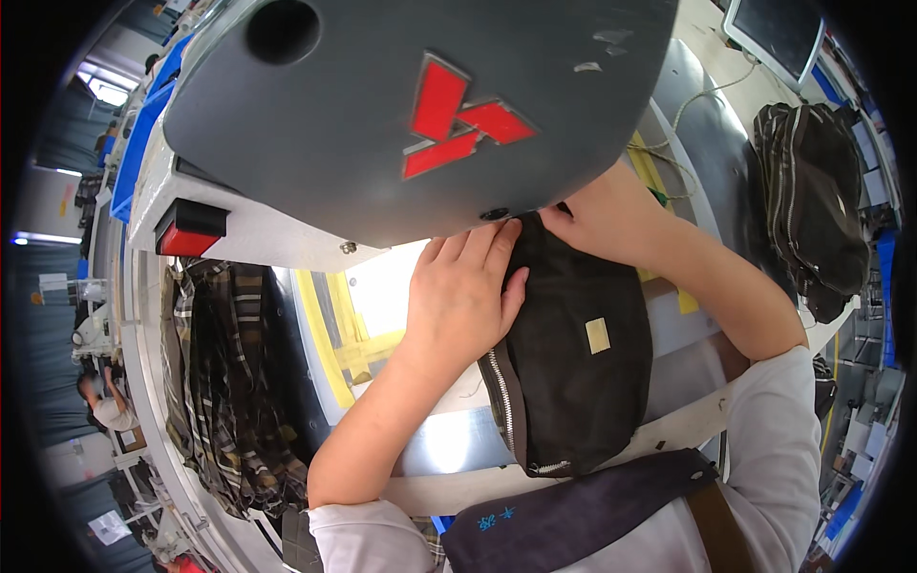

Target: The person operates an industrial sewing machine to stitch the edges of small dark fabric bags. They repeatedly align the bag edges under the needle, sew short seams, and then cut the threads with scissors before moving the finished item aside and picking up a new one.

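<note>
A black cloth bag (pixel 573 382) with a silver zipper along its left edge lies on the work surface in front of me. A small pale yellow patch (pixel 597 335) is on its upper face. My left hand (pixel 463 296) rests at the bag's upper left edge, fingers stretched forward and thumb on the cloth. At the bag's far end is my right hand (pixel 616 218), its thumb against the cloth. Its other fingers are hidden behind the large dark grey machine head (pixel 334 143), which also covers the bag's far end.
Yellow tape strips (pixel 323 334) mark the shiny metal plate (pixel 444 449) under the bag. Plaid cloth pieces (pixel 224 382) hang in a heap at the left. More dark zippered bags (pixel 812 201) are piled at the right, near a screen (pixel 778 38). A red-and-black switch (pixel 191 229) sits on the machine.
</note>
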### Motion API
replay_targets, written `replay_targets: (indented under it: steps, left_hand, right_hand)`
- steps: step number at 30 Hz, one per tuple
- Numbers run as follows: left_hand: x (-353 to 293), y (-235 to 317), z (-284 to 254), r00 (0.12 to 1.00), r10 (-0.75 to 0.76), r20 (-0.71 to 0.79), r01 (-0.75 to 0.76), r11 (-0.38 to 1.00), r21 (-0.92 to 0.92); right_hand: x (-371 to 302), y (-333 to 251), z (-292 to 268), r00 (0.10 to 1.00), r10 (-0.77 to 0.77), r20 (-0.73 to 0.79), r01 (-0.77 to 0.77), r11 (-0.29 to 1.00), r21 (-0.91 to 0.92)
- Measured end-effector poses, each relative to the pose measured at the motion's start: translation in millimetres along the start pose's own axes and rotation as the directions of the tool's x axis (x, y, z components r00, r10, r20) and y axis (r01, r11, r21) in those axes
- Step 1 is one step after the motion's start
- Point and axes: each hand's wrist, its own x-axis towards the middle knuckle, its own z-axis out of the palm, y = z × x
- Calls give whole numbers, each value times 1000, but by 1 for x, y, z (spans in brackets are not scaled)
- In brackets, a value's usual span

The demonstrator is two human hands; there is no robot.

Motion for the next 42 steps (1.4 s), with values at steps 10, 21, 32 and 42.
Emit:
replay_targets:
  steps: [10,21,32,42]
  left_hand:
    - [-2,-2,1,1000,22,0,-22,1000,1]
    - [1,0,0,1000,6,14,-6,1000,16]
    - [0,-2,1,1000,10,-7,-10,1000,7]
    - [-1,-2,-1,1000,11,1,-11,1000,-14]
  right_hand:
    - [-3,-3,6,987,-161,-1,158,971,-178]
    - [5,5,13,968,247,41,-245,903,352]
    - [0,-5,-5,999,33,-30,-33,999,11]
    - [-10,-3,14,959,-280,45,280,907,-314]
